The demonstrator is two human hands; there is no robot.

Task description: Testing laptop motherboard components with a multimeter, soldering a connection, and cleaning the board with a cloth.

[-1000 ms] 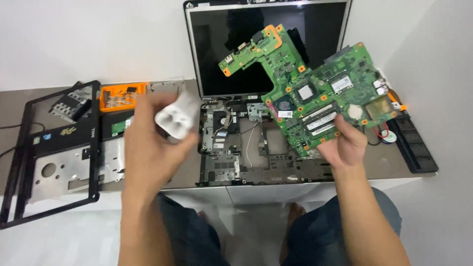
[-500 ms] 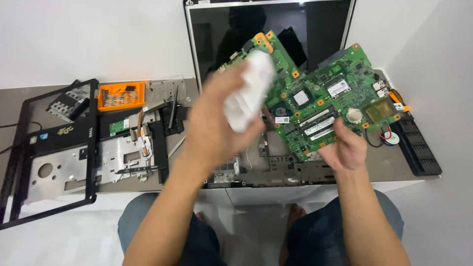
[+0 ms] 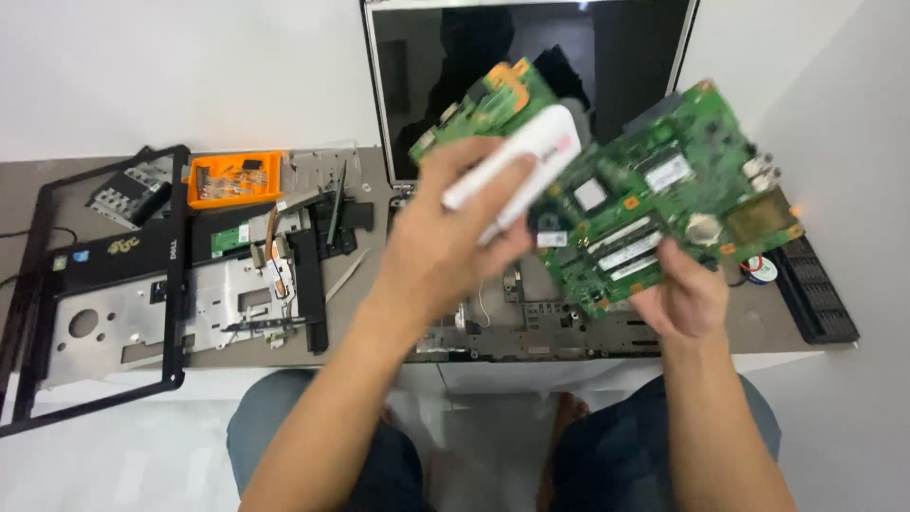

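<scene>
My left hand (image 3: 445,246) grips a white tool (image 3: 517,171) at frame centre, pressed to the green circuit board (image 3: 654,204) — my right hand (image 3: 687,299) pinches the board's lower edge, centre-right, above the opened laptop (image 3: 531,322).

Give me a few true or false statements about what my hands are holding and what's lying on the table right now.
1. The right hand holds a green circuit board by its lower edge. True.
2. The left hand is empty. False: it grips a white device held against the board.
3. An orange tray sits on the table's left part. True.
4. The laptop screen behind is lit. False: it is dark.
5. The black bezel frame lies at the right. False: it lies at the far left.
</scene>
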